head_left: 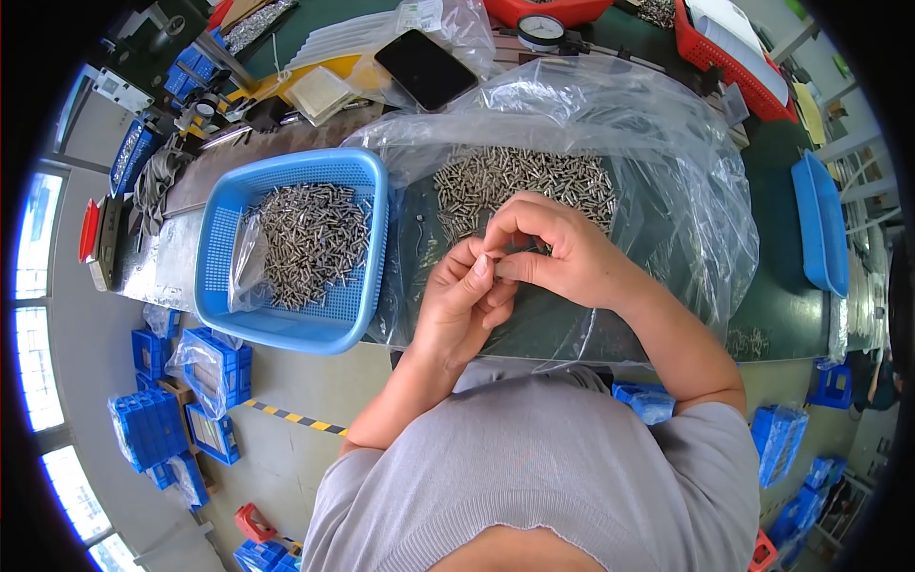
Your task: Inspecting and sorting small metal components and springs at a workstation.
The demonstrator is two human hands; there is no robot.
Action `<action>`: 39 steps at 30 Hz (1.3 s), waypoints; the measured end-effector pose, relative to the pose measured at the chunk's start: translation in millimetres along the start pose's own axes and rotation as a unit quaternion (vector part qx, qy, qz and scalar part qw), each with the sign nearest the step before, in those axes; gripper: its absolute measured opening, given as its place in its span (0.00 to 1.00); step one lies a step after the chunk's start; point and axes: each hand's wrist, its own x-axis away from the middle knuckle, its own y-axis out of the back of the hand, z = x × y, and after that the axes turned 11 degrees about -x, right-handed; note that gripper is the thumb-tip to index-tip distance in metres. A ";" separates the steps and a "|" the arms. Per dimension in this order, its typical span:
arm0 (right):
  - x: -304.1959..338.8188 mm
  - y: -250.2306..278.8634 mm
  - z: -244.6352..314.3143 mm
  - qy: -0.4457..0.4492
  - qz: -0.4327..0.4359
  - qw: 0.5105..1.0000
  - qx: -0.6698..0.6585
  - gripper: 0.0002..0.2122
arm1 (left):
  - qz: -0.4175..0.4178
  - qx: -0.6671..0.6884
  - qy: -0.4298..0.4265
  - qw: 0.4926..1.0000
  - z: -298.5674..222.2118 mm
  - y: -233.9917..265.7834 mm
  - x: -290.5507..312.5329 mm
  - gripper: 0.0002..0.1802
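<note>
My left hand (pixel 464 297) and my right hand (pixel 562 255) meet over the front of the workbench, fingertips pinched together. Whatever small thing they hold between them is mostly hidden by the fingers, and I cannot make it out. Just beyond the hands, a heap of small metal pins (pixel 534 176) lies on a clear plastic bag (pixel 691 210) spread over the green bench top. To the left of my hands stands a light blue plastic basket (pixel 276 336), with many similar metal pins (pixel 319 243) and a piece of clear plastic film (pixel 250 262) inside.
A black phone (pixel 426 70) lies behind the heap, near a dial gauge (pixel 541 31). At the back right is a red basket (pixel 729 65) with papers; a blue tray (pixel 820 224) sits at the right edge. Blue crates (pixel 152 429) stand on the floor at left.
</note>
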 end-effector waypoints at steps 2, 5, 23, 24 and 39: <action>-0.8 2.2 -5.5 0.061 0.012 0.998 0.032 0.07 | 0.004 0.000 0.008 1.000 -0.8 0.9 -0.5 0.10; -1.1 2.5 -4.6 0.108 -0.012 0.991 0.080 0.08 | 0.013 0.005 0.026 1.000 -2.2 -1.8 1.4 0.11; -10.5 6.3 -31.8 0.127 -0.064 0.919 0.368 0.10 | 0.018 0.151 -0.067 0.986 2.7 6.5 -2.0 0.14; -10.6 7.1 -32.4 0.143 -0.051 0.911 0.383 0.09 | 0.018 0.150 -0.066 0.986 3.0 6.6 -1.8 0.14; -5.0 15.5 -17.4 0.031 -0.049 0.989 0.140 0.05 | 0.010 0.086 -0.041 0.995 0.2 1.8 0.5 0.10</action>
